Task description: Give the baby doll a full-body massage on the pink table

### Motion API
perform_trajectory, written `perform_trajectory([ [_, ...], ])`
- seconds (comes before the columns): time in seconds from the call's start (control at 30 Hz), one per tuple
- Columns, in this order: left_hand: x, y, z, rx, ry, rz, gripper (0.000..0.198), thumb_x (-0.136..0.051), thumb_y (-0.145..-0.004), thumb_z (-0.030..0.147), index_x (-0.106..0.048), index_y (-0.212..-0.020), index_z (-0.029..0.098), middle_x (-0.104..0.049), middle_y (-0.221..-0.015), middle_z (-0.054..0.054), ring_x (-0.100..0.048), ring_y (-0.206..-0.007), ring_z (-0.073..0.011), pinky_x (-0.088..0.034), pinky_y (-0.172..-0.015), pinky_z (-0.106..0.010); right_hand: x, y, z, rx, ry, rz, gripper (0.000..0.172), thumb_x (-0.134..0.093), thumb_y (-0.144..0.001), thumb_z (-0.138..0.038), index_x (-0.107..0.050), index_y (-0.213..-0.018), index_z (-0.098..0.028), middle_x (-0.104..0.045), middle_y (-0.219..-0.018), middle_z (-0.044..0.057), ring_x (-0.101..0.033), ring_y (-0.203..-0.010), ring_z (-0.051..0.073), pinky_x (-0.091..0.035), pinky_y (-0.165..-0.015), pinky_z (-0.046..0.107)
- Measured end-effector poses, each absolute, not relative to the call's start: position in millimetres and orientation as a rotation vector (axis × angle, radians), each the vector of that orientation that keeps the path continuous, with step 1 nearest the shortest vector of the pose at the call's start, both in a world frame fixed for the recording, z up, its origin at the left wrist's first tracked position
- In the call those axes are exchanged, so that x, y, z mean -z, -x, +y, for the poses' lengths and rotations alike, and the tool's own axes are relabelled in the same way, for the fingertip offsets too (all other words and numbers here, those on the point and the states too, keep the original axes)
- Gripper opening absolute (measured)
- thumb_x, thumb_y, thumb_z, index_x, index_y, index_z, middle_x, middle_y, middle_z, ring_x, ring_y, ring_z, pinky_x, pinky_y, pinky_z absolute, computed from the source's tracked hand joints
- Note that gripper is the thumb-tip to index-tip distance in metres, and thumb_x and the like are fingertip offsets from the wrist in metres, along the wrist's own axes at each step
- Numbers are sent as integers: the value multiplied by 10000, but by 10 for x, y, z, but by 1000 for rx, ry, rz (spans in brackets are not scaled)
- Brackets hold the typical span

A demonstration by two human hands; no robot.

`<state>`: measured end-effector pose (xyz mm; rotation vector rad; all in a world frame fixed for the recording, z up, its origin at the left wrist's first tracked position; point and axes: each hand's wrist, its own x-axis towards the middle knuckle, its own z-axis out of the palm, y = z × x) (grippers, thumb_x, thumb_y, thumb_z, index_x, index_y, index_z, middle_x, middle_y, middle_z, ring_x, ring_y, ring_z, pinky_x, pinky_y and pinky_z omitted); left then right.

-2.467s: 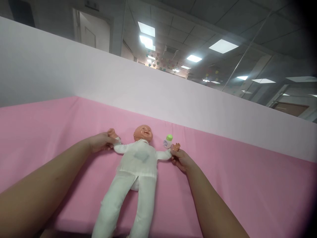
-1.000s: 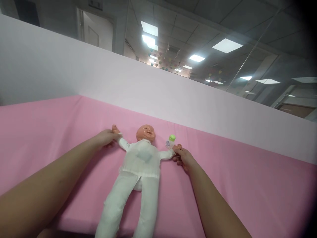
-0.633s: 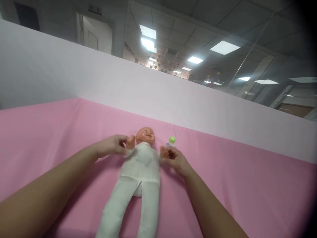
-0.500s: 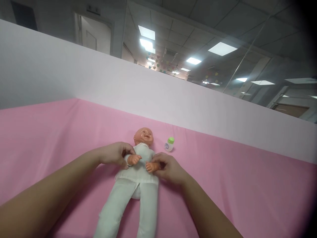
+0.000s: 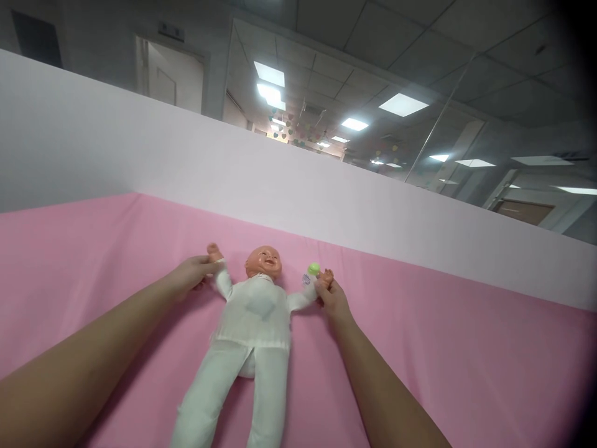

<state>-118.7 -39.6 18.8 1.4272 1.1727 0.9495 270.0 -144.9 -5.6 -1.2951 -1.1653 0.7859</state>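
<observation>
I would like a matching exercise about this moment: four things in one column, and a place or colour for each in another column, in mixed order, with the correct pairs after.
Things
1. left hand
2. bottle cap
3. right hand
4. sheet-like cover

Places and colours
A. on the arm of the doll that is nearer to the bottle
B. pink
C. on the doll's arm farther from the bottle
D. bright yellow-green

Right pairs
1-C, 2-D, 3-A, 4-B
</observation>
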Motion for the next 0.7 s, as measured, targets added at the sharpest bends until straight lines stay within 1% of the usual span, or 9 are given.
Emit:
perform_trajectory([
  [0.07, -152, 1257, -335, -926, -1369, 1222, 421, -783, -738, 537, -647, -910, 177, -551, -658, 5, -444, -500, -125, -272, -445, -247, 73, -2815, -1425, -874, 1438, -1079, 573, -730, -804, -581, -620, -1191, -172, -590, -628, -37, -523, -503, 141, -407, -457, 241],
  [0.17, -119, 1316, -294, -879, -1357, 1245, 382, -802, -696, 456, -637, -879, 165, -553, -634, -7, -464, -499, -140, -267, -427, -251, 100, -2908, -1436, -943, 1588, -1076, 452, -758, -774, -565, -649, -958, -166, -571, -544, -24, -472, -420, 134, -329, -377, 230],
  [0.27, -145, 1322, -316, -859, -1389, 1219, 359, -809, -655, 390, -643, -877, 162, -567, -631, -11, -484, -514, -149, -286, -429, -248, 99, -2908, -1457, -914, 1627, -1100, 407, -749, -787, -547, -653, -918, -174, -577, -521, -16, -481, -409, 143, -341, -375, 238],
  [0.37, -238, 1296, -405, -869, -1445, 1116, 407, -833, -616, 337, -671, -952, 176, -584, -669, 7, -509, -544, -147, -325, -469, -240, 39, -2816, -1489, -812, 1602, -1139, 414, -737, -810, -532, -662, -1042, -197, -648, -640, -3, -558, -500, 161, -427, -455, 259],
  [0.47, -352, 1219, -548, -886, -1546, 966, 491, -840, -599, 294, -714, -1065, 209, -666, -867, -23, -600, -679, -180, -426, -567, -263, -68, -2610, -1592, -549, 1485, -1303, 482, -758, -814, -478, -651, -1221, -245, -720, -834, 18, -625, -648, 192, -511, -598, 304],
  [0.53, -411, 1133, -659, -810, -1699, 873, 441, -818, -627, 281, -751, -1059, 222, -683, -945, -42, -630, -776, -215, -477, -652, -296, -146, -2417, -1712, -438, 1366, -1490, 502, -748, -836, -409, -632, -1309, -288, -742, -958, 22, -624, -689, 190, -525, -664, 325],
  [0.57, -432, 1083, -714, -741, -1812, 837, 402, -806, -644, 272, -771, -1042, 228, -684, -955, -45, -632, -800, -223, -486, -682, -304, -183, -2314, -1780, -416, 1319, -1601, 457, -752, -834, -361, -660, -1276, -295, -744, -1017, 28, -620, -703, 185, -522, -672, 324],
  [0.6, -448, 1034, -765, -661, -1932, 805, 378, -794, -658, 261, -790, -1036, 237, -684, -965, -45, -631, -818, -228, -489, -703, -305, -218, -2215, -1846, -390, 1279, -1734, 380, -767, -812, -309, -708, -1186, -291, -744, -1014, 30, -621, -719, 186, -518, -678, 324],
  [0.7, -467, 917, -878, -505, -2203, 765, 402, -766, -661, 222, -823, -1053, 288, -675, -1008, -34, -630, -826, -221, -490, -716, -287, -304, -1987, -2001, -303, 1150, -2086, 263, -784, -793, -231, -762, -1047, -298, -746, -1015, 27, -650, -892, 226, -518, -835, 373],
])
